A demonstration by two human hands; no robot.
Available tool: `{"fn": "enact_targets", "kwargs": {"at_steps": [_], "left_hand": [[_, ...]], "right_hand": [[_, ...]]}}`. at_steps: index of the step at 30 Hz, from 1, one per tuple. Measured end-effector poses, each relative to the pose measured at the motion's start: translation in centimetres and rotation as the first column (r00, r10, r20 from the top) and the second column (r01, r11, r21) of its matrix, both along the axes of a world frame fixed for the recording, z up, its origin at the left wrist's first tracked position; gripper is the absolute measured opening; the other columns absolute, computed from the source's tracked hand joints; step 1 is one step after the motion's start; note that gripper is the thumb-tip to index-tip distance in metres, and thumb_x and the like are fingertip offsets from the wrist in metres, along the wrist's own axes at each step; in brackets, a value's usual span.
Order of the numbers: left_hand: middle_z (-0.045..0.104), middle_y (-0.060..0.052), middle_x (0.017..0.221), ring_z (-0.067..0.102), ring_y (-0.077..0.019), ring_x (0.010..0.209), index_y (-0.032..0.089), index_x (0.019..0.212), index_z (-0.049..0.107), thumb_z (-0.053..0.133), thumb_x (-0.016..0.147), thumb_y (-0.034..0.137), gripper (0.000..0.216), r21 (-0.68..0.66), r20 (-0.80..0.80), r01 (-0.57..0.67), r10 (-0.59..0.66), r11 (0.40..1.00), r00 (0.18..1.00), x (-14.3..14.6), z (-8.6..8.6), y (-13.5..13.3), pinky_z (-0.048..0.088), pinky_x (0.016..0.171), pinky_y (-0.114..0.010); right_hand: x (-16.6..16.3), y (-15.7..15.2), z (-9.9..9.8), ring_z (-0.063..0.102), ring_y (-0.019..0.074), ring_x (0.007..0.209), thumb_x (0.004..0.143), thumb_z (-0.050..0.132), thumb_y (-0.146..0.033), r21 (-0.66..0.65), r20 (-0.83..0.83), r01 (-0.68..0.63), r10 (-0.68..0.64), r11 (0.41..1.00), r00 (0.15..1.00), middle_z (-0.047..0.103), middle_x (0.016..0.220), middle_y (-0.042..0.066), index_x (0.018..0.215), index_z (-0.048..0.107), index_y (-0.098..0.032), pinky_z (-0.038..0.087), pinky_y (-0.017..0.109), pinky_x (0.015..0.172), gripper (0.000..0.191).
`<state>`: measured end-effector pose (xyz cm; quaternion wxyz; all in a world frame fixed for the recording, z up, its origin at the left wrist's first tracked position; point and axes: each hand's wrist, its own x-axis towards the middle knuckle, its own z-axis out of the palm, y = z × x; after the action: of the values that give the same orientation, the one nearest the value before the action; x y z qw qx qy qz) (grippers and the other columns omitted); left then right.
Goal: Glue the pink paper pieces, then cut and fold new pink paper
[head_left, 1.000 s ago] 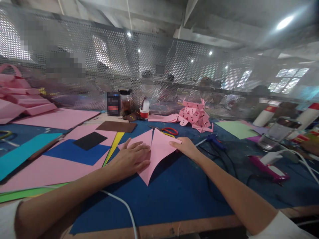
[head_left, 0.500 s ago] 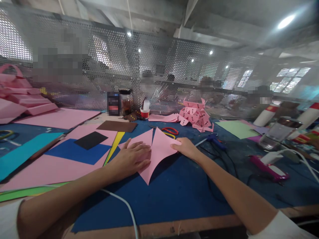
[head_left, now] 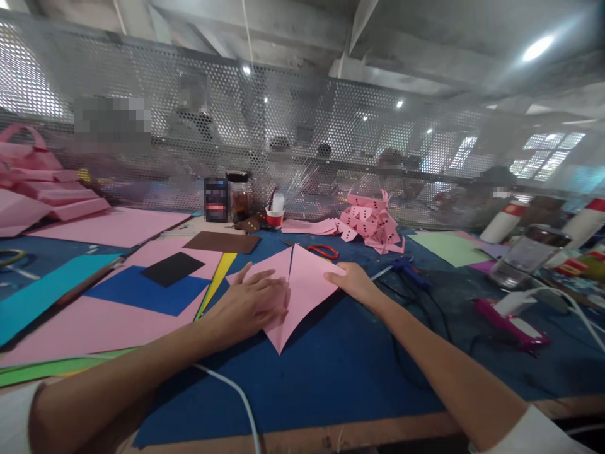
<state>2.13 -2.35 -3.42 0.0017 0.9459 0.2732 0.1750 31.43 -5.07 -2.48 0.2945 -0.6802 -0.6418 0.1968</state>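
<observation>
A folded pink paper sheet lies on the blue table mat, its two flaps meeting along a centre crease. My left hand rests flat on the left flap with fingers spread, pressing it down. My right hand holds the right corner of the sheet, thumb on top and fingers curled at the edge.
Red-handled scissors lie just beyond the paper. Coloured sheets cover the left side. A pile of pink cut pieces, a blue glue gun, a pink glue gun, glue bottles and a perforated metal screen stand behind and right.
The right flap has been pressed flatter, so the two flaps now meet more closely along the crease. Both hands stay on the paper almost in place.
</observation>
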Motion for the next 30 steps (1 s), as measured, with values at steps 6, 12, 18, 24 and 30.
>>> {"fn": "enact_targets", "kwargs": {"at_steps": [6,12,18,24,30], "left_hand": [[0.064,-0.001,0.138,0.045,-0.0274,0.139,0.032,0.132,0.06,0.054,0.096,0.045,0.039,-0.011,-0.017,0.0,0.0,1.0,1.0,0.04,0.13,-0.07,-0.002,0.124,-0.054],[0.065,0.001,0.136,0.046,-0.0267,0.138,0.034,0.132,0.059,0.056,0.094,0.042,0.038,0.001,-0.012,0.002,-0.002,1.0,1.0,-0.05,-0.14,0.12,0.001,0.123,-0.054],[0.066,-0.001,0.135,0.048,-0.0268,0.137,0.032,0.133,0.058,0.057,0.093,0.043,0.042,-0.005,0.0,0.008,-0.008,1.0,1.0,-0.13,-0.41,0.37,0.005,0.124,-0.053],[0.065,-0.002,0.136,0.048,-0.0276,0.137,0.031,0.134,0.058,0.055,0.094,0.045,0.042,-0.013,-0.011,0.006,-0.006,1.0,1.0,-0.09,-0.44,0.43,0.003,0.124,-0.054],[0.064,-0.002,0.137,0.046,-0.0277,0.138,0.031,0.135,0.057,0.054,0.095,0.045,0.043,-0.014,-0.022,-0.005,0.004,1.0,1.0,-0.09,-0.41,0.32,-0.003,0.123,-0.055]], "right_hand": [[-0.07,-0.09,-0.01,0.061,0.0181,0.065,0.085,0.057,-0.051,-0.011,-0.039,0.021,-0.021,1.0,0.999,0.066,0.064,0.003,0.07,0.065,-0.015,0.035,0.025,0.058,0.04],[0.11,-0.07,-0.17,0.064,0.0187,0.068,0.081,0.064,-0.051,-0.024,-0.066,-0.014,0.012,1.0,0.998,0.071,0.072,0.004,0.079,0.07,-0.015,0.038,0.024,0.059,0.037],[0.27,0.16,-0.28,0.064,0.0194,0.068,0.077,0.066,-0.043,-0.029,-0.047,-0.035,0.034,0.999,0.998,0.07,0.073,0.004,0.077,0.07,-0.014,0.036,0.024,0.058,0.029],[0.32,0.07,-0.26,0.063,0.0185,0.067,0.077,0.065,-0.04,-0.042,-0.044,-0.065,0.063,0.997,0.997,0.07,0.071,0.003,0.076,0.069,-0.014,0.036,0.024,0.057,0.026],[0.19,-0.11,-0.04,0.063,0.0179,0.065,0.077,0.064,-0.038,-0.046,-0.052,-0.077,0.074,0.996,0.996,0.07,0.069,0.002,0.077,0.069,-0.014,0.035,0.023,0.055,0.024]]}}
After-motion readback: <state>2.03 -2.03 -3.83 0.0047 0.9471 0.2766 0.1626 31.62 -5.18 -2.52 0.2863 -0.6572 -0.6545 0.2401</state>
